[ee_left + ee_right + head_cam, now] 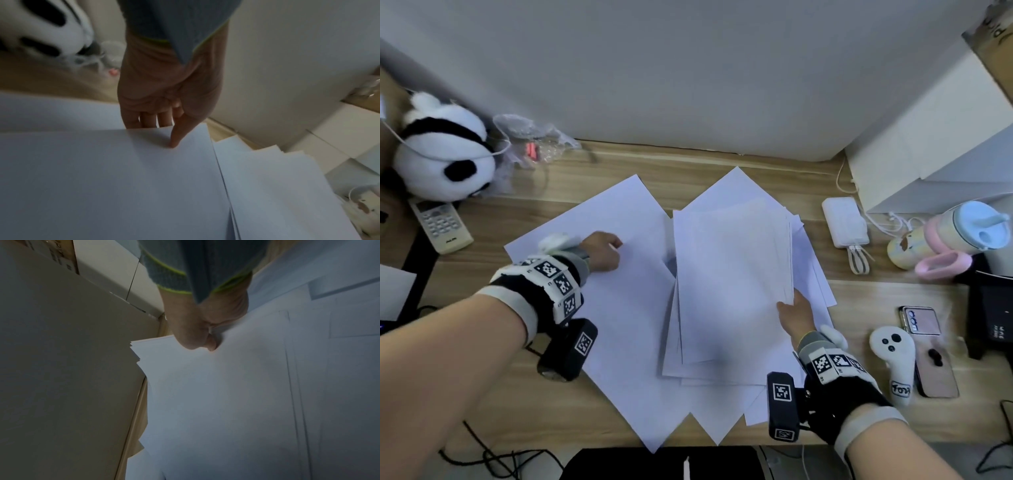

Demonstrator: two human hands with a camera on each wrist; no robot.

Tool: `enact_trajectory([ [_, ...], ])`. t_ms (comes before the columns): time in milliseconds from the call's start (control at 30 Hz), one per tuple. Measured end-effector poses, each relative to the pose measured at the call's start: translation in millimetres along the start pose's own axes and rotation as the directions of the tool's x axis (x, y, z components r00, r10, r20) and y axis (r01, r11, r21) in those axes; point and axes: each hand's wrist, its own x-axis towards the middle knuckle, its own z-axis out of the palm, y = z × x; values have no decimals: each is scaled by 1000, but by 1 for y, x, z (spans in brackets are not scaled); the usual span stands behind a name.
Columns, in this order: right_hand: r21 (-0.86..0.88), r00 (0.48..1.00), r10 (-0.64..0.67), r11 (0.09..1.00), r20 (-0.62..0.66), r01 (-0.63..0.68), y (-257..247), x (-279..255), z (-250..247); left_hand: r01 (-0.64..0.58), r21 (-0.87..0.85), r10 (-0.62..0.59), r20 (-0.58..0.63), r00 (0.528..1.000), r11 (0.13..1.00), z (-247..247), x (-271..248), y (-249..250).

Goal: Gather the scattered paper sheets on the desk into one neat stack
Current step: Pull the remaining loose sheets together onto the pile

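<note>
The right hand (795,312) pinches a bunch of sheets (732,284) mid-desk (722,161) — the left hand (602,251) pinches, it seems, one sheet (619,274).

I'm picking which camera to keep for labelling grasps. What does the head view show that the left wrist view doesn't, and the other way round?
Only the head view shows the right hand pinching the gathered bundle of sheets, plus the remote control and phones. Only the left wrist view shows how the left hand grips a loose sheet: thumb on top, fingers curled beneath its edge. Both show the panda plush and the desk.
</note>
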Motion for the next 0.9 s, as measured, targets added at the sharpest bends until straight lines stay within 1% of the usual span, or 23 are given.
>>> enact_trajectory([
  [100,-8,1000,3,1000,-25,-4,-5,-1,1,-86,145,92,-33,995,986,-33,-10,28],
  [167,-12,999,3,1000,-36,-3,-8,-3,0,-132,197,147,-60,987,971,-57,-14,46],
  [267,-1,1000,9,1000,-25,-9,-10,-5,-1,-190,224,209,-64,976,956,-89,-18,70],
  [367,28,1000,8,1000,3,-9,-11,-9,-4,-255,254,279,-62,958,933,-110,-24,92],
  [433,62,999,2,998,35,-4,-13,-12,-6,-310,246,326,-25,945,918,-115,-27,102],
  [567,123,989,14,992,146,-33,-16,-17,-7,-368,160,370,15,929,916,-98,-33,118],
  [700,134,967,25,989,252,-61,-13,-15,-5,-437,103,433,58,899,893,-50,-23,126],
  [767,149,948,31,985,317,-82,-11,-14,-4,-456,44,451,94,888,889,-23,-13,126],
  [833,139,929,49,985,368,-107,-9,-13,-4,-435,-16,434,119,893,900,3,-2,128],
  [900,122,910,74,983,407,-135,-7,-13,-4,-408,-49,410,91,907,912,24,7,131],
])
